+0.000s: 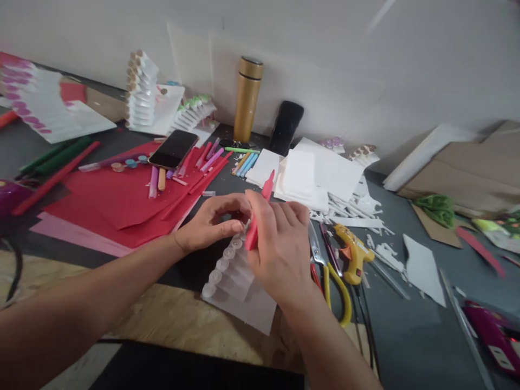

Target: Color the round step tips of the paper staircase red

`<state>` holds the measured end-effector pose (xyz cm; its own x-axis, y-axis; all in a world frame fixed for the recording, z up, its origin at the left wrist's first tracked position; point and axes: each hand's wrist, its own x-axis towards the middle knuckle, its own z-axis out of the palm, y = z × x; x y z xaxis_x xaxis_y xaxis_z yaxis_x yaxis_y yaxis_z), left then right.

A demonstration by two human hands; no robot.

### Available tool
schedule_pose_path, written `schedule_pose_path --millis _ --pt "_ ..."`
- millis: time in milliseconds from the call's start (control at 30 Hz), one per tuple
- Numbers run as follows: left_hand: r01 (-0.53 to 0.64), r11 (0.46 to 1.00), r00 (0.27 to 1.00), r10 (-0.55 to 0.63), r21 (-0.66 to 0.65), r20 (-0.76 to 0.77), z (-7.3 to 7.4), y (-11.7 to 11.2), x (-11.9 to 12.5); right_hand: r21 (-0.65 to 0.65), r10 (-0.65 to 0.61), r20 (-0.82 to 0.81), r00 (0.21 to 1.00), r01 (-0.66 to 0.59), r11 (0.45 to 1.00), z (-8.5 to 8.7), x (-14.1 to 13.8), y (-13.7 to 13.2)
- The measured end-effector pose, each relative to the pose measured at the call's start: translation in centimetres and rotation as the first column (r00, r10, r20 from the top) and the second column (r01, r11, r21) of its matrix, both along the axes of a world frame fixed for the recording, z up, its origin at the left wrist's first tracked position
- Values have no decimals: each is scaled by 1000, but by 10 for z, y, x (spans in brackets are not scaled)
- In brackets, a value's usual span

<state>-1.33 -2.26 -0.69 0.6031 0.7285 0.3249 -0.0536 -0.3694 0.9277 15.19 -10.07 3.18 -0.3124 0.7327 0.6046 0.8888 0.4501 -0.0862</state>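
Observation:
A white paper piece with a row of rolled paper tubes [222,265] lies over a white sheet [247,314] near the table's front edge. My right hand [280,244] is wrapped round a pinkish-red marker [252,233], which slants upward between thumb and fingers. At the far end of the tube row, my left hand [219,219] curls inward with its thumb at the tubes. Its fingertips meet the right hand there and are partly hidden, as is the far end of the row. Beside my right hand lie yellow-handled scissors [337,292] and a yellow glue gun [354,253].
Red sheets [122,200] with a phone [174,149] and several markers lie left. A gold bottle [247,100] and a black case [286,127] stand by the wall. White paper stacks [298,173] and scraps are behind my hands. A purple-red glue gun [493,336] lies right.

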Motion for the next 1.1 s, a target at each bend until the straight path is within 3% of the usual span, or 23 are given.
schedule_pose_path --millis 133,333,500,700,867,1100 --pt "98 995 995 -98 -4 -10 -1 -4 1 24 -26 -4 1000 26 999 -3 0 3" --pt "19 998 997 -14 -65 75 -2 -10 2 1 -62 35 997 62 998 -1 2 3" --pt "75 984 991 -55 -164 119 -6 -10 -2 -3 -25 34 999 26 1000 -2 -4 1" --pt "47 970 976 6 -237 218 -8 -8 1 -65 -2 72 997 6 998 -2 -2 0" --pt "69 964 937 26 -257 348 2 -12 14 -11 -47 141 989 49 999 -3 -8 -3" --pt "-28 947 898 165 -321 408 3 -9 22 -95 18 97 995 -9 995 4 -3 -6"
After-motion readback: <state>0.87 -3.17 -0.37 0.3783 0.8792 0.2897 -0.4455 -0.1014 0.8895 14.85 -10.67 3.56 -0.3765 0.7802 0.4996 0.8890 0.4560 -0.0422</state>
